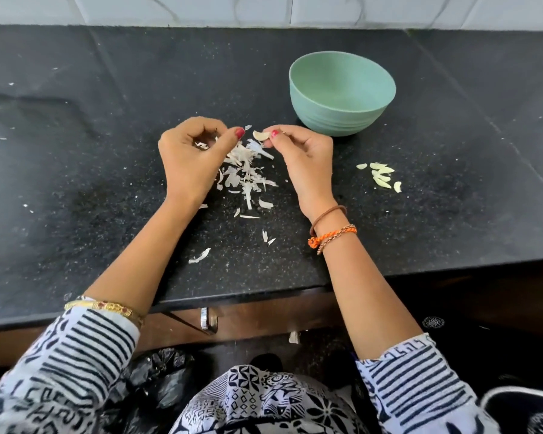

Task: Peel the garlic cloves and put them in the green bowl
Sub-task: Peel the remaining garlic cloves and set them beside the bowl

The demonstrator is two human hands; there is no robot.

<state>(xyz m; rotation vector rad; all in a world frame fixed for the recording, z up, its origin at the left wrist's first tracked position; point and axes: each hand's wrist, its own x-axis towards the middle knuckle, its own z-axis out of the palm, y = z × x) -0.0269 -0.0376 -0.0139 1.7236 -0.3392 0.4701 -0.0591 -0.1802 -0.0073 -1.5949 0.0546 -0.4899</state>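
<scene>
Pinching a garlic clove (pixel 261 135), right-hand fingers (pixel 275 136) hover near green bowl (pixel 342 108).

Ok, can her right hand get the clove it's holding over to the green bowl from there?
Probably yes. The right hand pinches the clove just left of the green bowl, and nothing stands between them on the counter.

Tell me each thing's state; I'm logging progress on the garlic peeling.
Green bowl: upright, looks empty.
Garlic clove: pinched by right hand.
Left hand: curled around bits of skin.
Peeled cloves: lying on counter, outside bowl.
Skins: piled loose between the hands.
</scene>
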